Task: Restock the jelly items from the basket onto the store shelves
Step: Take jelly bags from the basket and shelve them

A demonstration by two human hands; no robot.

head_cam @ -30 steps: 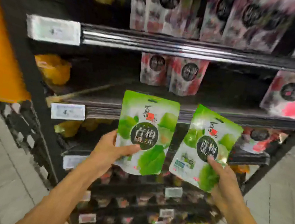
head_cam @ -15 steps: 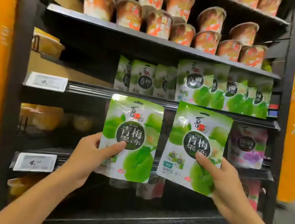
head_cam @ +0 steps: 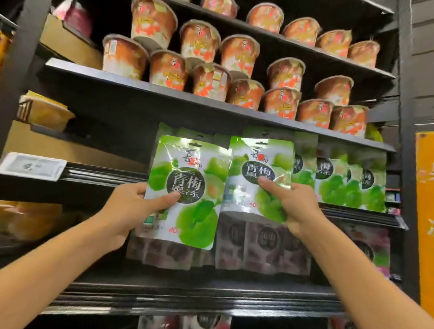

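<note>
The right hand (head_cam: pixel 297 205) has lifted its glossy green plastic jelly pouch (head_cam: pixel 259 169) against the row of matching green pouches (head_cam: pixel 344 182) on the black metal shelf (head_cam: pixel 360 214), fingers (head_cam: pixel 268 184) pinching it; placing looks imminent. The left hand (head_cam: pixel 125 208) grips a second green pouch (head_cam: pixel 194 183), lower and nearer. Earlier both hung below that shelf.

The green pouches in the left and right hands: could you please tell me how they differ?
The left pouch sits lower, across the shelf edge; the right pouch is higher, by the shelved pouches. The left pouch lies flat; the right pouch creases under its grip. Both share the same green print.
</note>
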